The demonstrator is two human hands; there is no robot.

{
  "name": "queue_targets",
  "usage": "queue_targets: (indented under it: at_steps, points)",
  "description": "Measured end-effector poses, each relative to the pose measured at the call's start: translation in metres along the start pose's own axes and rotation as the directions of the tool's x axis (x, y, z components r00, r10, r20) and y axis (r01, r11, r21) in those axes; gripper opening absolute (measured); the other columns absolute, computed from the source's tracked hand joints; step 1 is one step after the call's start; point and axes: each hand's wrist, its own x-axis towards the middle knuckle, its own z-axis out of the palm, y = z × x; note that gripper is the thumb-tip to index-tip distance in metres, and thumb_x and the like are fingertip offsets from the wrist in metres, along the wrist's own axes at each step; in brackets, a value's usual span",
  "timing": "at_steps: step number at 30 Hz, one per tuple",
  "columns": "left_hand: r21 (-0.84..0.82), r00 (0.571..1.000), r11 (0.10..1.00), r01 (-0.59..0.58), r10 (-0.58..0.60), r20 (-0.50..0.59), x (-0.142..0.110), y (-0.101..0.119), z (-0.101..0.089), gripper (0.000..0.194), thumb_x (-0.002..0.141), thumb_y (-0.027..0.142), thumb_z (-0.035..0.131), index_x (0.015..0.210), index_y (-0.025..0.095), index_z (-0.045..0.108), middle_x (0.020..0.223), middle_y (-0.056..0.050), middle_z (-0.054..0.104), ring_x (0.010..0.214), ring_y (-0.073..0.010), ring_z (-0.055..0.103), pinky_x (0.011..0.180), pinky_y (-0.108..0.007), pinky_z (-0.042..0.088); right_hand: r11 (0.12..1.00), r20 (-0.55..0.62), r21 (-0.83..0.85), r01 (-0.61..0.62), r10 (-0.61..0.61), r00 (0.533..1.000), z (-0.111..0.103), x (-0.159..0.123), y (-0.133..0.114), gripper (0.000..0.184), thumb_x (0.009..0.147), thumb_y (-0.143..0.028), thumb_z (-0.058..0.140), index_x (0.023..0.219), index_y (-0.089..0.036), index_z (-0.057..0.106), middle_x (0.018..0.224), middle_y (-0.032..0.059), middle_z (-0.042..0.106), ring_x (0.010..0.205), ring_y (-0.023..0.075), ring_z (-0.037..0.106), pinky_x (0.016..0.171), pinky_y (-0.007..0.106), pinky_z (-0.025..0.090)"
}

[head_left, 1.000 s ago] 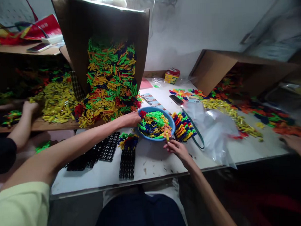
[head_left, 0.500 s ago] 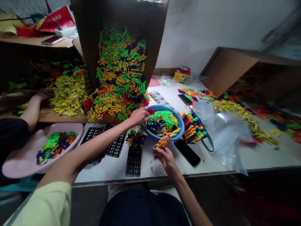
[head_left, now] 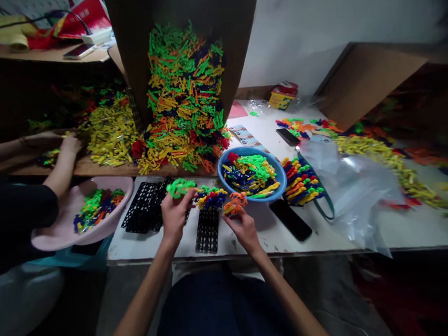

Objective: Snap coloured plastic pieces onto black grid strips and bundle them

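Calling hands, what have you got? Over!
Left hand: green pieces. Right hand: orange pieces. Black rack between, part-filled. Phone lies right of rack.

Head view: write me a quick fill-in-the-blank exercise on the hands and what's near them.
The pieces in the left hand are mostly ____.
The right hand holds mostly ____ plastic bits.
The basin nearest the right hand is ____.
The tray between the hands is ____.

green; orange; blue; black

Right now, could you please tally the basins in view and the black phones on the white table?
Basins: 2 (blue basin, pink basin)
Black phones: 2 (nearer phone, farther phone)
Total: 4
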Motion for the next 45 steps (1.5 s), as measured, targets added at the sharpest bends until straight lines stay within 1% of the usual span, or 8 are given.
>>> queue_targets:
  at_steps: [2, 4, 10, 17, 26, 31, 37, 45]
  points:
    - [0.127, 0.991, 0.991, -0.05, 0.065, -0.116, -0.028, -0.023, -0.021, 0.04, 0.077, 0.049, 0.073, 0.101, 0.017, 0.066, 0.095, -0.006, 0.071, 0.081, -0.0187, 0.069, 0.062, -0.026, 0.056, 0.985, 0.022, -0.082, 0.151, -0.15, 0.988, 0.011, -0.003, 0.009, 0.018, 0.085, -0.04, 0.069, 0.092, -0.023, 0.071, 0.084, 0.0037, 0.074, 0.076, 0.0206, 0.069, 0.079, 0.036, 0.056]
    - [0.305, 0.982, 0.947, -0.103, 0.146, -0.121, -0.047, -0.046, -0.033, 0.034, 0.081, 0.046, 0.07, 0.101, 0.019, 0.067, 0.097, -0.006, 0.072, 0.087, -0.0193, 0.069, 0.074, -0.029, 0.057, 0.957, 0.075, -0.104, 0.271, -0.264, 0.962, 0.022, -0.006, 0.019, 0.016, 0.09, -0.036, 0.063, 0.096, -0.024, 0.071, 0.094, 0.0049, 0.075, 0.086, 0.0212, 0.07, 0.083, 0.036, 0.056]
    - [0.598, 0.953, 0.746, -0.292, 0.277, 0.12, -0.053, -0.07, -0.034, 0.021, 0.091, 0.037, 0.058, 0.103, 0.021, 0.066, 0.102, -0.005, 0.072, 0.097, -0.0189, 0.068, 0.091, -0.031, 0.051, 0.923, 0.127, -0.212, 0.322, -0.301, 0.945, 0.04, -0.017, 0.042, 0.022, 0.093, -0.039, 0.059, 0.098, -0.021, 0.072, 0.091, 0.0068, 0.075, 0.084, 0.022, 0.07, 0.077, 0.033, 0.056]
    - [0.716, 0.922, 0.595, -0.366, 0.129, 0.364, -0.031, -0.079, -0.026, 0.019, 0.093, 0.029, 0.053, 0.105, 0.021, 0.064, 0.104, -0.007, 0.071, 0.097, -0.021, 0.066, 0.085, -0.031, 0.05, 0.932, 0.152, -0.198, 0.304, -0.278, 0.949, 0.04, -0.022, 0.045, 0.02, 0.094, -0.036, 0.059, 0.1, -0.021, 0.071, 0.091, 0.0056, 0.074, 0.085, 0.0208, 0.069, 0.078, 0.031, 0.055]
    - [0.725, 0.908, 0.556, -0.406, 0.158, 0.388, -0.022, -0.079, -0.011, 0.018, 0.094, 0.033, 0.055, 0.092, 0.02, 0.067, 0.095, -0.006, 0.07, 0.092, -0.0197, 0.063, 0.079, -0.028, 0.047, 0.941, 0.162, -0.182, 0.285, -0.258, 0.953, 0.04, -0.023, 0.05, 0.018, 0.093, -0.033, 0.059, 0.103, -0.022, 0.071, 0.096, 0.0064, 0.075, 0.09, 0.0211, 0.07, 0.082, 0.033, 0.056]
    - [0.692, 0.96, 0.666, -0.278, 0.205, 0.189, -0.025, -0.098, -0.012, 0.02, 0.093, 0.038, 0.058, 0.094, 0.02, 0.067, 0.091, -0.005, 0.069, 0.085, -0.0179, 0.064, 0.078, -0.028, 0.048, 0.938, 0.171, -0.167, 0.303, -0.275, 0.946, 0.04, -0.023, 0.048, 0.017, 0.094, -0.032, 0.059, 0.102, -0.022, 0.069, 0.095, 0.006, 0.075, 0.089, 0.0216, 0.069, 0.081, 0.033, 0.056]
    - [0.698, 0.903, 0.577, -0.424, 0.209, 0.376, -0.024, -0.097, -0.013, 0.019, 0.097, 0.03, 0.048, 0.097, 0.021, 0.065, 0.098, -0.006, 0.068, 0.093, -0.0182, 0.064, 0.081, -0.028, 0.049, 0.94, 0.166, -0.179, 0.291, -0.263, 0.95, 0.04, -0.024, 0.049, 0.016, 0.094, -0.032, 0.059, 0.102, -0.022, 0.069, 0.096, 0.0063, 0.074, 0.088, 0.0214, 0.069, 0.079, 0.033, 0.056]
    - [0.694, 0.918, 0.608, -0.386, 0.18, 0.352, -0.019, -0.093, -0.015, 0.016, 0.095, 0.031, 0.055, 0.1, 0.02, 0.066, 0.096, -0.006, 0.069, 0.088, -0.0177, 0.067, 0.079, -0.026, 0.05, 0.942, 0.181, -0.162, 0.295, -0.265, 0.947, 0.039, -0.024, 0.046, 0.015, 0.094, -0.028, 0.059, 0.104, -0.023, 0.069, 0.099, 0.0058, 0.075, 0.091, 0.0214, 0.069, 0.082, 0.034, 0.057]
